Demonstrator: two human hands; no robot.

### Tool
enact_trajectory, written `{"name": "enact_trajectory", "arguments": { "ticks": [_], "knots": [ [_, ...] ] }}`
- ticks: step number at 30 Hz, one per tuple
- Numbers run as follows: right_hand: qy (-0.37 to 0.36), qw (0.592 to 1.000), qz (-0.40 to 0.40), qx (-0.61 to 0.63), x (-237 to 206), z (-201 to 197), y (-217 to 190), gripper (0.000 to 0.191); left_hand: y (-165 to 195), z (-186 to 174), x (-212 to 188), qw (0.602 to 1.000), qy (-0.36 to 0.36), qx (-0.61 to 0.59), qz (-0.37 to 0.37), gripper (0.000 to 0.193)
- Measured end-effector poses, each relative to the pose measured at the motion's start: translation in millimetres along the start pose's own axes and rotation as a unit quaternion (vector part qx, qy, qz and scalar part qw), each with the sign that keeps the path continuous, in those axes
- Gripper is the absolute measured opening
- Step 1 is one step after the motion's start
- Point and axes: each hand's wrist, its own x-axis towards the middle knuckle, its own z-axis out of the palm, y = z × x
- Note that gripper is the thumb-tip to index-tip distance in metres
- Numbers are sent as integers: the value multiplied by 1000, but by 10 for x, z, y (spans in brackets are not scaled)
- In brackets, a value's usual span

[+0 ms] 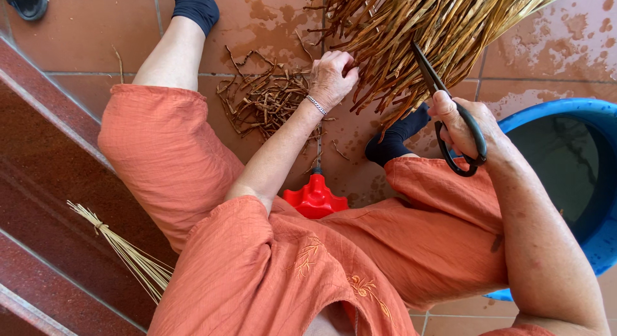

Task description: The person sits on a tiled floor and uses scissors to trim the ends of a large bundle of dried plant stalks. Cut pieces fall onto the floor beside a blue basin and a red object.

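Between the knees of the seated person, at the far side of the view, a thick bundle of brown fibre strands (424,27) is kept fanned out over the wet tiled floor (83,34), where both hands can reach its ragged ends. The left hand (333,76) is closed around a clump of strands at the bundle's lower left edge, apparently so that the ends are held taut and steady for cutting. The right hand (464,127) is wrapped through the loops of a pair of black scissors (450,114), whose blades are pushed up into the strands and look nearly closed, though the tips are hidden among the fibres. Below the left hand, a heap of short brown trimmings (263,98) is spread on the floor, just where cut pieces would drop. A red plastic stool (315,198) is glimpsed between the orange-clad legs, its use as a seat being likely. To the right, a blue tub (578,175) is placed close by the right arm, its dark inside perhaps filled with water, which cannot be told for sure. On the dark red step (45,201) at the near left, a small tied bunch of pale thin stalks (128,252) is laid apart from the wet floor, probably to be kept dry.
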Motion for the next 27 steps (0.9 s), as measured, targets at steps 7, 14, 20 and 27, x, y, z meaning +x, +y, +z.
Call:
{"name": "enact_trajectory", "arguments": {
  "ticks": [7,14,20,27],
  "knots": [
    [0,998,-30,59,-129,-34,-47,86,-137,-222,-82,905,-80,-399,-124,4],
    [-82,987,-104,89,-103,-28,-47,83,-147,-397,-153,823,-90,-527,-193,21],
    [-102,992,-39,56,-50,0,-149,87,-80,-460,-171,772,-115,-590,-207,26],
    [-105,992,-29,68,-33,32,-302,88,-2,-463,-194,717,-157,-638,-235,27]
  ]
}}
